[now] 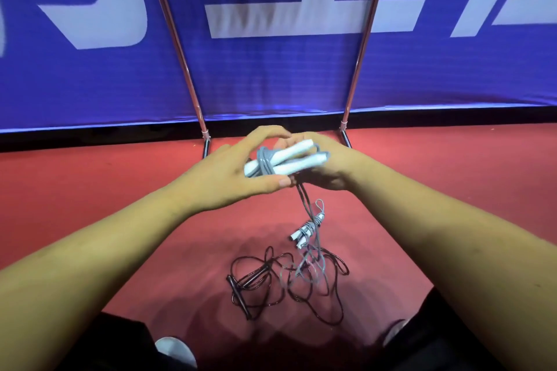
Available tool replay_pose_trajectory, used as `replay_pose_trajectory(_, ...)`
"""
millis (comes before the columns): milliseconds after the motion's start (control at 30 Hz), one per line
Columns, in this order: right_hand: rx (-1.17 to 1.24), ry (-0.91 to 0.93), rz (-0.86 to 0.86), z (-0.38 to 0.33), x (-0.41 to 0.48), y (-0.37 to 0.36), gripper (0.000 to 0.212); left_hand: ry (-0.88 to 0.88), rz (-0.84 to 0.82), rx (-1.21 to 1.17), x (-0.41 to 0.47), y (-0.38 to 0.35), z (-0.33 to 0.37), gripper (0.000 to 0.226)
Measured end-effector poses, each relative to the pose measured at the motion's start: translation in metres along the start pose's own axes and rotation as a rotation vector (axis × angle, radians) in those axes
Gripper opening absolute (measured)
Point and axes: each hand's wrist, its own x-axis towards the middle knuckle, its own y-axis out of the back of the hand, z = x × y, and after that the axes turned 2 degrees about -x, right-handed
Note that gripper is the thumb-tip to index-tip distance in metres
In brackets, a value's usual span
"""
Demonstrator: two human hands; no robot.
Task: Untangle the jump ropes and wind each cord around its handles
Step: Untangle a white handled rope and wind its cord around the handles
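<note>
Between my hands, out in front of my chest, sits a pair of white handles (291,159) lying side by side, with grey cord (265,159) wound in several turns round the end nearer my left hand (238,169). That hand grips the bundle, thumb under it and fingers curled over the top. My right hand (331,169) cups the handles' other ends, with its fingers bent round behind them and mostly hidden, so that the fingertips of both hands nearly meet on the far side.

Below my hands, a loose strand of the grey cord drops from under the bundle, just beside my left thumb, to a second wrapped bundle (307,227) of white handles and grey cord. I cannot tell whether that one hangs or rests on the red floor (437,190). Nearer me than that, on the floor, a black jump rope (325,295) lies in loose tangled loops, with grey cord running in among them. Its black handles (238,292) lie on the side of my left hand.

Beyond my hands stands a blue banner (271,75) with white lettering, crossed by two slanting metal poles (180,48).
</note>
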Motion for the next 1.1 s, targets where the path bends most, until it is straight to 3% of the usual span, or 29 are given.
replay_pose_trajectory(100,0.003,-0.066,0.013,0.013,-0.002,-0.005,0.006,0.015,0.091,-0.233,0.001,0.005,0.003,0.035)
replay_pose_trajectory(267,-0.012,-0.113,0.05,0.016,-0.001,-0.004,0.01,0.154,0.235,-0.225,0.004,0.016,-0.006,0.018)
replay_pose_trajectory(467,-0.226,-0.073,0.089,-0.01,-0.01,-0.001,0.018,0.238,0.194,-0.132,0.011,0.017,-0.025,0.021)
replay_pose_trajectory(667,-0.471,-0.126,0.06,-0.017,-0.01,-0.015,0.006,0.273,0.077,-0.188,0.012,0.019,-0.039,0.037)
replay_pose_trajectory(867,-0.467,-0.297,-0.024,-0.011,-0.014,-0.008,0.008,0.343,-0.036,-0.03,0.012,0.021,-0.061,0.027)
replay_pose_trajectory(1100,-0.706,-0.088,0.064,-0.025,-0.015,-0.016,0.018,0.283,-0.076,0.419,0.017,0.007,-0.06,0.033)
